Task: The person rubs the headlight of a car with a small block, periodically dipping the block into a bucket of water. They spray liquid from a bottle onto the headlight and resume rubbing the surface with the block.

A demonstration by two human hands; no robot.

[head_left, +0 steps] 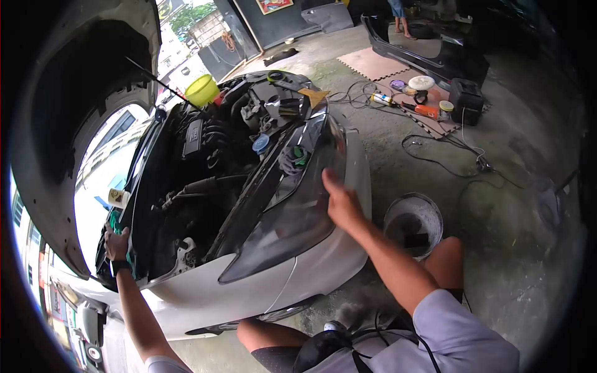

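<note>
My left hand (116, 243) is at the far side of the engine bay, fingers apart, beside a green cloth (114, 221). My right hand (342, 202) is above the outer edge of the headlight (286, 227), thumb extended and the other fingers curled; whatever is inside them, if anything, is hidden. A crumpled grey and green cloth (292, 160) lies at the headlight's upper edge. The white car's hood (46, 149) stands raised over the open engine bay (214, 140).
A yellow container (202, 91) sits by the engine. A grey bucket (413, 225) is on the floor near my knee. Cables, an orange tool (426, 110) and a black case (466, 101) lie at the upper right. Another person's legs (401, 23) show at the top.
</note>
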